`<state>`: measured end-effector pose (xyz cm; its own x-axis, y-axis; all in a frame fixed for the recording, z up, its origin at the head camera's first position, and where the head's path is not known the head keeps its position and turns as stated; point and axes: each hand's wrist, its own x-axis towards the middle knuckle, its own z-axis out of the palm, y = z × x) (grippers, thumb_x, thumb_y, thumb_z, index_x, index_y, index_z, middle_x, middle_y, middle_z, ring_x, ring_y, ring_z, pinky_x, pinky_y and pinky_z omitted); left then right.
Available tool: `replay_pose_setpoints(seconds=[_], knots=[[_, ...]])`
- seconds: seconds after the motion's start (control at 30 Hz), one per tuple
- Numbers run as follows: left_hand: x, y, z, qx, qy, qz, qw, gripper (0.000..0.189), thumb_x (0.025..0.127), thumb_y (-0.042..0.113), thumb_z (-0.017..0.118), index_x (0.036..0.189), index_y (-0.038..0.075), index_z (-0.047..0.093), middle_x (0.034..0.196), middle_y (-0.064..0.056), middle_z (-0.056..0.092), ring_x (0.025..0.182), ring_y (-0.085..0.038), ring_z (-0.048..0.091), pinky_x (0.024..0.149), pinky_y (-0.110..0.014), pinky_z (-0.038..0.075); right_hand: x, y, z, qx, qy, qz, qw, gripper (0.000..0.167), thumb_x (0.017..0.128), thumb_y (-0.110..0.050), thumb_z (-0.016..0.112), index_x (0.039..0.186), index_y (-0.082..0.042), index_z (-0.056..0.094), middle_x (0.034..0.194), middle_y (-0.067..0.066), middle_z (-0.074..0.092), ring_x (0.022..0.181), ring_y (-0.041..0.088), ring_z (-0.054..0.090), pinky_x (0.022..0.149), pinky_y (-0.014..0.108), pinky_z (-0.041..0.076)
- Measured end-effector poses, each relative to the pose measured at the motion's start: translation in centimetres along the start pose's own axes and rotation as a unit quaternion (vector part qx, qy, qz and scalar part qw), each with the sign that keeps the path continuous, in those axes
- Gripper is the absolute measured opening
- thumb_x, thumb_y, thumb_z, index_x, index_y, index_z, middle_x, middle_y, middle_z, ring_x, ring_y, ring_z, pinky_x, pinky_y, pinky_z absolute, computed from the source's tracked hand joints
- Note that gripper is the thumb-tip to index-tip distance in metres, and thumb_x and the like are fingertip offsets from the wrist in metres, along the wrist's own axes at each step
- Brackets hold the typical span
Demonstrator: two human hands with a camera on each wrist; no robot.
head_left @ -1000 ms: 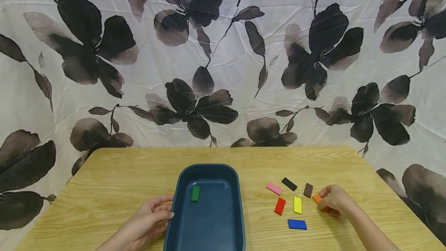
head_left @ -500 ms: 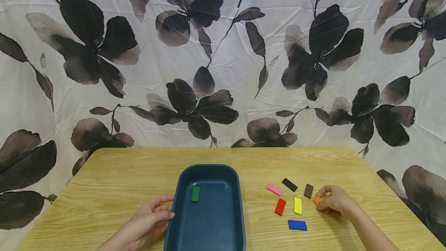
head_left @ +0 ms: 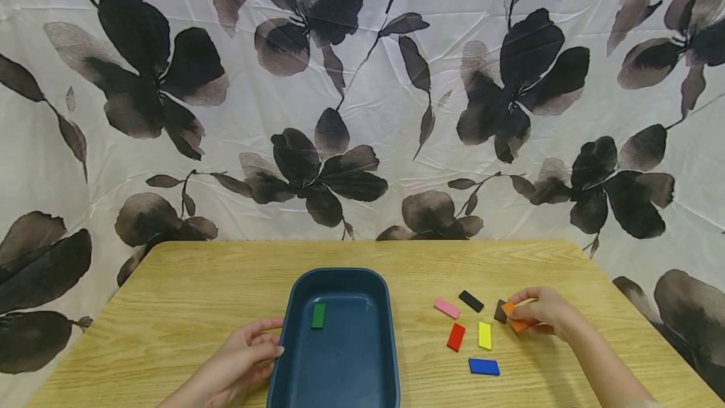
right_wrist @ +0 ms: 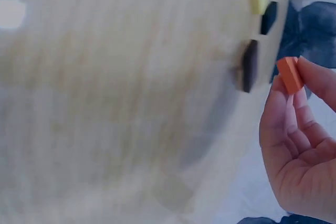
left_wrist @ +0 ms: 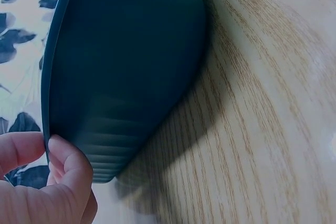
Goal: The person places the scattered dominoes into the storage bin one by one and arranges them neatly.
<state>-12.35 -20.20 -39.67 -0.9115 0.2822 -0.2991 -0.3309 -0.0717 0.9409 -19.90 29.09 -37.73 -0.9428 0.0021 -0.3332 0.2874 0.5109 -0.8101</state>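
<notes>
My left hand (head_left: 240, 357) holds the left side of a dark blue tray (head_left: 393, 357); in the left wrist view its thumb and forefinger pinch the rim. A flat green block (head_left: 318, 316) lies inside the tray, near its far end. To the right, my right hand (head_left: 546, 313) pinches an orange block (right_wrist: 290, 75) between thumb and fingers, lifted off the table. In the head view the orange block partly overlaps a brown block (head_left: 500, 311) lying on the table. Close by lie a yellow block (head_left: 484, 336) and a blue block (head_left: 484, 367).
A pink block (head_left: 447, 308), a black block (head_left: 471, 301) and a red block (head_left: 455, 337) lie flat between the tray and my right hand. The wooden table (head_left: 215, 276) ends at the back before a floral cloth (head_left: 362, 112).
My right hand has raised the orange block from the table and moved slightly away from me, towards the brown block. The left hand and the tray have stayed put.
</notes>
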Motion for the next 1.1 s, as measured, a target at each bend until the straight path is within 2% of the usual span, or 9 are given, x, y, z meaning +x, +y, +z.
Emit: replay_pose_setpoints(seconds=[0.3, 0.47, 0.67, 0.87, 1.1], knots=[[0.0, -0.2, 0.0, 0.004, 0.002, 0.002, 1.0000, 0.067, 0.084, 0.002, 0.059, 0.139, -0.010, 0.022, 0.091, -0.002, 0.051, 0.074, -0.010, 0.052, 0.064, -0.021, 0.047, 0.2, -3.8, 0.4, 0.068, -0.038, -0.018, 0.9968, 0.034, 0.081, -0.007, 0.069, 0.110, 0.006, 0.056, 0.076, 0.003, 0.064, 0.062, 0.012, 0.061, 0.056, 0.023, 0.052], [0.0, -0.3, 0.0, -0.003, 0.000, 0.006, 1.0000, 0.067, 0.083, 0.002, 0.059, 0.139, -0.010, 0.022, 0.091, -0.002, 0.051, 0.074, -0.009, 0.052, 0.063, -0.020, 0.047, 0.7, -6.1, 1.5, 0.095, -0.055, -0.026, 0.9936, 0.035, 0.082, -0.007, 0.069, 0.113, 0.005, 0.055, 0.077, 0.003, 0.064, 0.061, 0.011, 0.061, 0.058, 0.022, 0.052], [0.0, -0.2, -0.1, -0.017, -0.008, 0.002, 0.9998, 0.068, 0.084, 0.001, 0.059, 0.139, -0.010, 0.021, 0.091, -0.003, 0.053, 0.073, -0.009, 0.053, 0.064, -0.021, 0.047, 1.4, -9.0, 3.6, 0.118, -0.087, -0.043, 0.9883, 0.041, 0.083, -0.006, 0.068, 0.118, 0.006, 0.051, 0.078, 0.004, 0.066, 0.064, 0.012, 0.064, 0.059, 0.022, 0.053], [0.1, 0.0, -0.1, -0.031, -0.017, -0.005, 0.9994, 0.068, 0.084, 0.000, 0.058, 0.140, -0.009, 0.020, 0.094, -0.005, 0.056, 0.076, -0.010, 0.057, 0.065, -0.021, 0.048, 2.1, -11.6, 6.3, 0.135, -0.101, -0.050, 0.9844, 0.042, 0.083, -0.005, 0.067, 0.119, 0.007, 0.051, 0.081, 0.007, 0.065, 0.068, 0.014, 0.065, 0.059, 0.023, 0.053], [0.0, 0.2, 0.1, -0.028, -0.002, -0.010, 0.9995, 0.069, 0.084, -0.001, 0.059, 0.140, -0.010, 0.020, 0.092, -0.004, 0.054, 0.074, -0.010, 0.055, 0.065, -0.021, 0.048, 2.7, -14.8, 9.8, 0.141, -0.111, -0.058, 0.9821, 0.037, 0.081, -0.002, 0.068, 0.115, 0.006, 0.056, 0.080, 0.009, 0.065, 0.064, 0.015, 0.065, 0.056, 0.022, 0.053]])
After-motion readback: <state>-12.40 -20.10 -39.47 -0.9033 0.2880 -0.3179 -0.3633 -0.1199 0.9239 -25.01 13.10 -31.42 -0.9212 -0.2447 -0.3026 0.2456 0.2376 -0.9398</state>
